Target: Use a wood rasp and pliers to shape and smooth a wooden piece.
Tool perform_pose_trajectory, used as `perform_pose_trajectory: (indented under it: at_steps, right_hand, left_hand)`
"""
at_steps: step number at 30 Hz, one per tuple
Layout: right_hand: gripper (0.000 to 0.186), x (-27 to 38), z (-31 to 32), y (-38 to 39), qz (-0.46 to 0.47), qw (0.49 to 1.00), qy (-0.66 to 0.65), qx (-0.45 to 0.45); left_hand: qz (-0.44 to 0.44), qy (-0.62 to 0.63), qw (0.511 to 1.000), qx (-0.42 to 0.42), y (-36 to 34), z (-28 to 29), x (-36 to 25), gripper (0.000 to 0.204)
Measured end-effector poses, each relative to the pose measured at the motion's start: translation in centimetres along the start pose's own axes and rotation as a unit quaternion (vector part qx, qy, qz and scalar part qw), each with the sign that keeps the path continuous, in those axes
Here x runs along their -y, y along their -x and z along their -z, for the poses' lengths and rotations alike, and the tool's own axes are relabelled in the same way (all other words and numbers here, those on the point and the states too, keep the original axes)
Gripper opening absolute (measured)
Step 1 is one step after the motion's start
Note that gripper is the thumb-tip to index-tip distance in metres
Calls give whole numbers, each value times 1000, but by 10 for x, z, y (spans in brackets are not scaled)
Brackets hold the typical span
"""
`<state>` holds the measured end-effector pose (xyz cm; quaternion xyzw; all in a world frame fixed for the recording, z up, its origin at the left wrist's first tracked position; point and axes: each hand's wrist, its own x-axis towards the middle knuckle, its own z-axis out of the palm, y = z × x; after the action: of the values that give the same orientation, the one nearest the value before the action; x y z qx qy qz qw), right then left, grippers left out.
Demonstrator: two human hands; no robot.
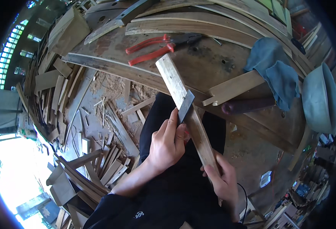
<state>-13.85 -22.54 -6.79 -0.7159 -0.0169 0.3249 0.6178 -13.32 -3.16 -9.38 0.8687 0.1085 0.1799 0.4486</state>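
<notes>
My left hand (165,148) is closed round a flat grey metal blade (186,105) with a slanted end. The blade lies across a pale wooden strip (196,124), touching its upper face. My right hand (222,178) grips the strip's near end, and its far end reaches over the bench edge. Something reddish shows by my left fingertips, too hidden to name. Just beyond the strip's far end, red-handled pliers (164,46) with dark jaws rest on the wooden workbench (210,57).
On the right are a blue-grey cloth (273,68), a notched board (234,88), a dark purple handle-like object (248,105) and a grey metal basin (320,99). Long wooden strips (191,27) line the bench's back. Offcuts (112,168) and shavings (128,91) litter the floor at left.
</notes>
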Motion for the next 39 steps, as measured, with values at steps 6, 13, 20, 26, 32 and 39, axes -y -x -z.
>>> perform_pose_trajectory:
  at_steps: [6, 13, 20, 26, 32, 39]
  right_hand:
    - [62, -4, 5, -2, -124, 963, -194, 141]
    - [54, 6, 0, -6, -120, 956, -238, 123]
    - [45, 0, -15, -6, -45, 970, -222, 85]
    - [45, -3, -24, -4, -37, 972, -221, 73]
    - [47, -4, -35, -3, -28, 981, -186, 36]
    - [50, -1, -39, -2, -46, 983, -175, 24]
  left_hand:
    - [-11, 20, 1000, -5, 4, 1, 1, 34]
    - [-2, 66, 997, -40, -12, 15, -18, 30]
    - [-12, 9, 1000, -16, -14, 4, -4, 28]
    - [-22, 60, 994, -93, -11, 11, -13, 28]
    - [46, 41, 993, -103, -1, 1, -3, 28]
    - [9, 65, 993, -97, -4, -8, 0, 26]
